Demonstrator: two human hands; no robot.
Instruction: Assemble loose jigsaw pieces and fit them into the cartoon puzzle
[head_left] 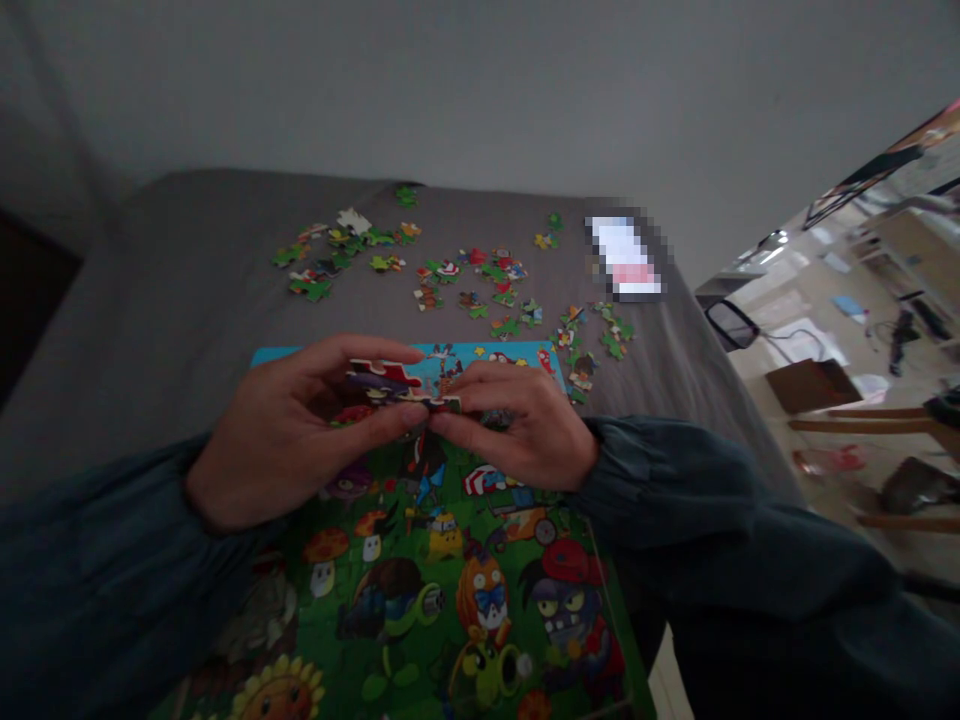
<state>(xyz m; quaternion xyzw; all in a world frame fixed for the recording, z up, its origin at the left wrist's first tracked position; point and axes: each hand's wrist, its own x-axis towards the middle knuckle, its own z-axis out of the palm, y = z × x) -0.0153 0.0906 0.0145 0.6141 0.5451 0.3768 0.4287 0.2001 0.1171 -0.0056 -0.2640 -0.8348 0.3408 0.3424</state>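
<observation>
Above a cartoon jigsaw puzzle board, my left hand is closed on a small group of puzzle pieces, thumb below and fingers on top. Red, purple and white show on these pieces. Close beside it, the fingertips of my right hand pinch the right end of the same group. The board under my hands has a green picture with a blue top edge, showing a sunflower, a pumpkin and a zombie in a red cap. My hands and sleeves cover part of its upper half and left side.
Loose puzzle pieces lie scattered beyond the board, in a left pile, a middle cluster and a right cluster. A lit phone rests on the grey cloth near the wall. Past the right edge, floor clutter and a brown box show.
</observation>
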